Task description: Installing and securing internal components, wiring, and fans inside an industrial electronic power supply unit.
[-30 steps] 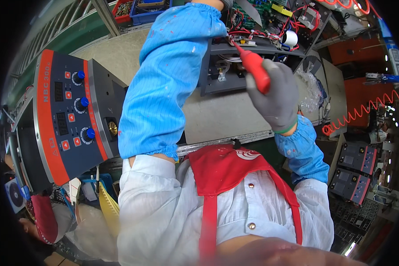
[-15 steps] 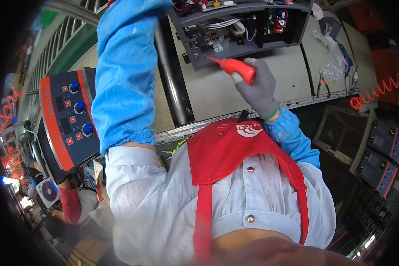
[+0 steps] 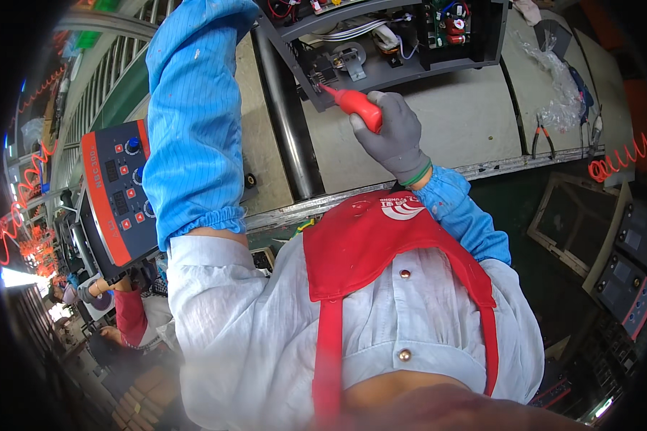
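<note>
My right hand [image 3: 395, 138], in a grey glove, is closed around a red squeeze bottle [image 3: 361, 110] with a tapered nozzle. The nozzle points up and left, its tip at small metal parts [image 3: 319, 77] inside the near left corner of a dark grey equipment housing [image 3: 424, 70]. Whether the tip touches them I cannot tell. White cables [image 3: 352, 31] and a metal bracket [image 3: 354, 66] show inside the open housing. My left arm, in a blue sleeve [image 3: 198, 122], reaches up past the top edge, so the left hand is out of the picture.
The housing stands on a pale bench [image 3: 438, 115] beside a dark roller [image 3: 287, 136]. Pliers [image 3: 543, 136] and clear plastic wrap [image 3: 559, 100] lie at the right. A control unit with blue knobs [image 3: 115, 190] stands left. A co-worker's red sleeve [image 3: 131, 316] shows lower left.
My right hand and the red bottle have moved left and slightly up, bringing the nozzle to the parts in the housing's corner. The whole view has shifted a little.
</note>
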Action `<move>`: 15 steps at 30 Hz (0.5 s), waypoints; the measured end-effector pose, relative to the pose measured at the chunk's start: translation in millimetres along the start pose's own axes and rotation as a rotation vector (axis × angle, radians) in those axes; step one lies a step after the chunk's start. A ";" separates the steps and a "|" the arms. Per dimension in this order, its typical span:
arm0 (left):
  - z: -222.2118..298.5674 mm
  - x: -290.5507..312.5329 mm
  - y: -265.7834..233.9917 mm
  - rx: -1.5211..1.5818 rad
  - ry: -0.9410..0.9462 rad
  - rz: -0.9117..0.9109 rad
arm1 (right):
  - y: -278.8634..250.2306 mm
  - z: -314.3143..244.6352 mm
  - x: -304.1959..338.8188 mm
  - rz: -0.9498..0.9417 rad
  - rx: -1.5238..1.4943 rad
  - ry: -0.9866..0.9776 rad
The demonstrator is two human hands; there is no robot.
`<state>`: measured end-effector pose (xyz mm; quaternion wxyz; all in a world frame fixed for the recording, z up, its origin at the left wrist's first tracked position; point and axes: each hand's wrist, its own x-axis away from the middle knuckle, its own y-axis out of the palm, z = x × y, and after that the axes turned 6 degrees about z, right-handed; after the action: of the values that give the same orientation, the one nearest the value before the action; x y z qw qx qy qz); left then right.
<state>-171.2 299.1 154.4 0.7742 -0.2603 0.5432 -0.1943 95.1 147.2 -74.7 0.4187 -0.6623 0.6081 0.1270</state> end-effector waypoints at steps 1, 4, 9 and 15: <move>-4.2 -2.7 2.8 -0.006 0.006 0.004 | 0.6 0.0 0.1 0.006 -0.002 -0.005; -7.7 -2.3 3.8 0.000 -0.014 -0.010 | -1.7 -3.4 -2.1 -0.031 0.008 0.007; 7.9 1.9 -1.3 0.035 -0.026 -0.058 | -5.2 -2.7 -3.8 -0.036 0.032 0.015; 2.9 -1.4 -1.0 0.030 -0.017 -0.044 | -8.0 2.6 1.9 -0.014 0.031 0.043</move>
<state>-169.0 299.8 156.9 0.7780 -0.2623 0.5278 -0.2173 103.7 146.9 -74.3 0.4167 -0.6625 0.6144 0.1002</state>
